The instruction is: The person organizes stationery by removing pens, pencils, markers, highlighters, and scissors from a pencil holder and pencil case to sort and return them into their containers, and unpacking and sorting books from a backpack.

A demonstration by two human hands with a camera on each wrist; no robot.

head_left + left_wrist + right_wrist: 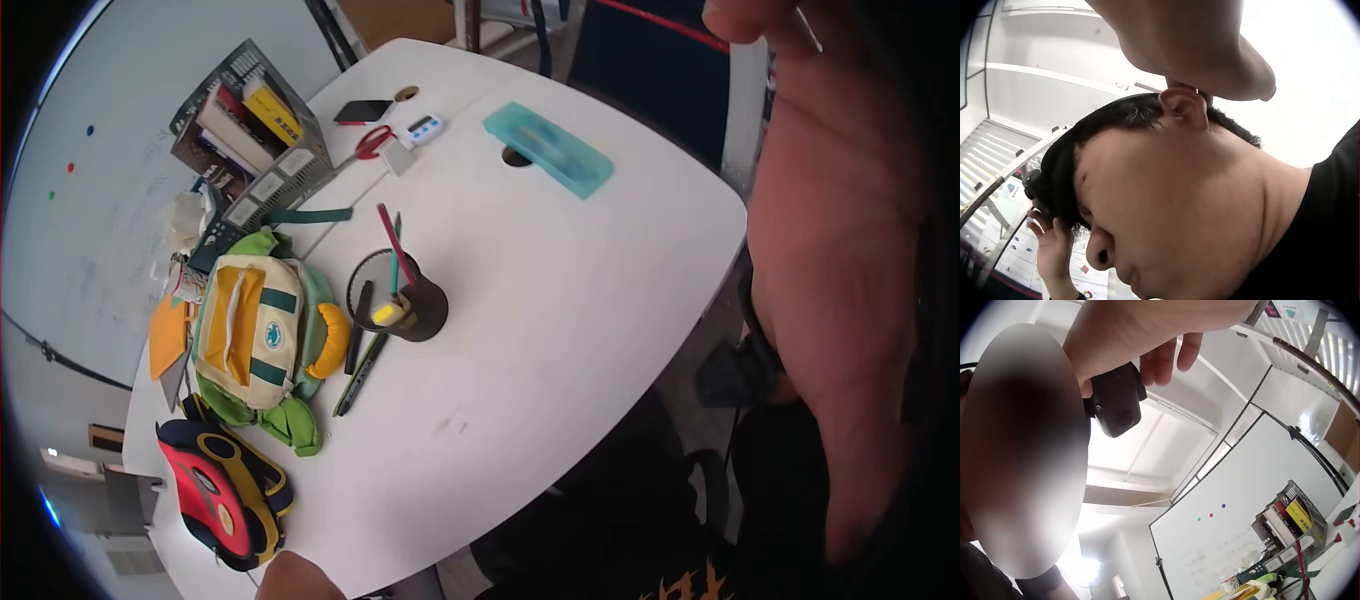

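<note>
The camera (1116, 403) is a small black block worn at the person's head, well above the cup (400, 295) on the table (560, 300). The right hand (1147, 331) has its fingers curled over the top of the camera, with the fingertips (1160, 362) on its housing. The left hand (1191, 44) is raised beside the ear. Only its heel shows, so I cannot tell whether its fingers are spread or closed, or what they touch. By the look of it the work is at the fitting stage: the camera is being settled on the head and nothing on the table has been handled yet. The cup stands upright with pens in it and more pens lie against its left side. A green pouch (260, 340) lies left of the cup and a red pouch (220, 490) lower left. A teal case (548, 148) lies beyond the cup to the right, scissors (375, 140) straight beyond it, and a basket (250, 130) of books beyond it to the left. In the head view the right hand blocks the right side. A rounded bit of skin at the bottom edge is cut off and could belong to either hand. The face is blurred in the right wrist view.
</note>
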